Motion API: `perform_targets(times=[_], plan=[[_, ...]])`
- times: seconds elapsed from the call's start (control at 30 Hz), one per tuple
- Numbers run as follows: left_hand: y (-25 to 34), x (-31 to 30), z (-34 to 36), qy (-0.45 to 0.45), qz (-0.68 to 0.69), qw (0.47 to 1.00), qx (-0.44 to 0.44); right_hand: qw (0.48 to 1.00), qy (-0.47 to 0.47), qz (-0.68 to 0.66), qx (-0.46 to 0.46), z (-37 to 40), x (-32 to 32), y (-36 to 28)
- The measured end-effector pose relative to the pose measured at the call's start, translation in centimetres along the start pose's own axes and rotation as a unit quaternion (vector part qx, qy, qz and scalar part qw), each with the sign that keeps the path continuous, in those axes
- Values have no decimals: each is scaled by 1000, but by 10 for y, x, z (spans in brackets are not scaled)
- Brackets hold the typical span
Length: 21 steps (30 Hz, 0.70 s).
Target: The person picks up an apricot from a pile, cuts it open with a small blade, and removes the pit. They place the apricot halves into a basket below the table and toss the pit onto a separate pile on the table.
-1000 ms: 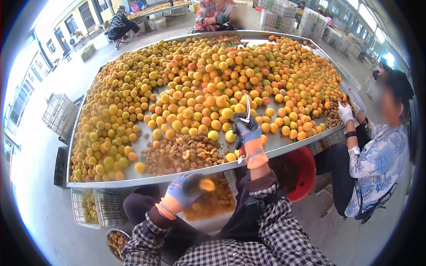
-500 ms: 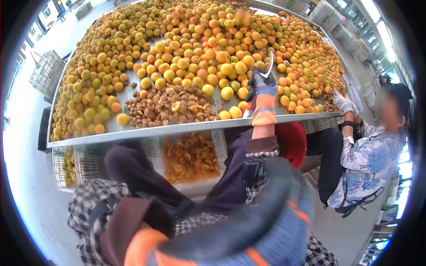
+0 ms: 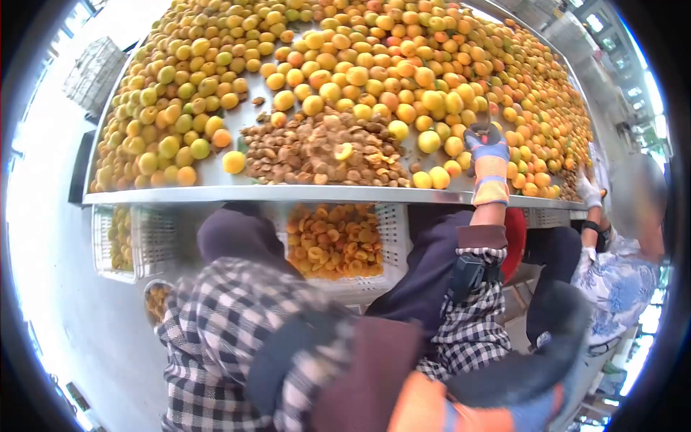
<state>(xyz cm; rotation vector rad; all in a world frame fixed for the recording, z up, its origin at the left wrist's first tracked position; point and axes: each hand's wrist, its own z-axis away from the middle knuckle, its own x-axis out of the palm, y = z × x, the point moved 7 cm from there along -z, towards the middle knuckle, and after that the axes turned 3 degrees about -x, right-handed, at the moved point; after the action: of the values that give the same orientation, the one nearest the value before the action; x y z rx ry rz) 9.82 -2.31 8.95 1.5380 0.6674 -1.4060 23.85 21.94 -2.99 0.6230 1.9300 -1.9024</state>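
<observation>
My right hand (image 3: pixel 489 153), in a grey and orange glove with dark fingertips, is closed at the table's near side among the apricots (image 3: pixel 430 141). A curved-blade knife (image 3: pixel 490 115) juts up from its fingers, partly lost against the fruit. To its left lies a heap of brown apricot pits (image 3: pixel 317 155) with a few bits of flesh. My left hand (image 3: pixel 482 410), gloved in orange, blue-grey and black, looms very close to the camera at the bottom. It is blurred and its fingers are mostly hidden, so its grip does not show.
The metal table edge (image 3: pixel 288 194) runs across in front of my knees. Beneath it, a white crate (image 3: pixel 394 241) holds halved apricots (image 3: pixel 335 241). Another white crate (image 3: pixel 155 241) stands left, near a small bowl (image 3: pixel 157 301). At right sits a co-worker (image 3: pixel 612 281), one gloved hand at the table.
The view has turned, shifting the table's contents. My left hand has moved right and lower in view. My right hand stays on the knife, its blade now showing less.
</observation>
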Motion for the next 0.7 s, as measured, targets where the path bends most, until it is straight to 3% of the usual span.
perform_targets(times=[0.2, 0.27, 0.43, 0.5, 0.6, 0.7], plan=[[10, 3, -49, 32, 23, 993, 110, 995, 85, 27, -54, -28, -33, 44], [-33, 44, -57, 67, -38, 993, 93, 994, 69, 87, 10, -26, -34, 53], [-90, 71, -69, 115, 14, 993, 21, 978, -5, 207, -36, -24, -16, 48], [-93, 60, -66, 137, 7, 990, 14, 961, -65, 267, -27, -10, -1, 12], [-99, 61, -67, 168, 15, 986, 10, 913, -64, 399, -62, -3, 22, -6], [-105, 70, -68, 135, 25, 990, -16, 906, -90, 414, -26, -5, 30, -6]])
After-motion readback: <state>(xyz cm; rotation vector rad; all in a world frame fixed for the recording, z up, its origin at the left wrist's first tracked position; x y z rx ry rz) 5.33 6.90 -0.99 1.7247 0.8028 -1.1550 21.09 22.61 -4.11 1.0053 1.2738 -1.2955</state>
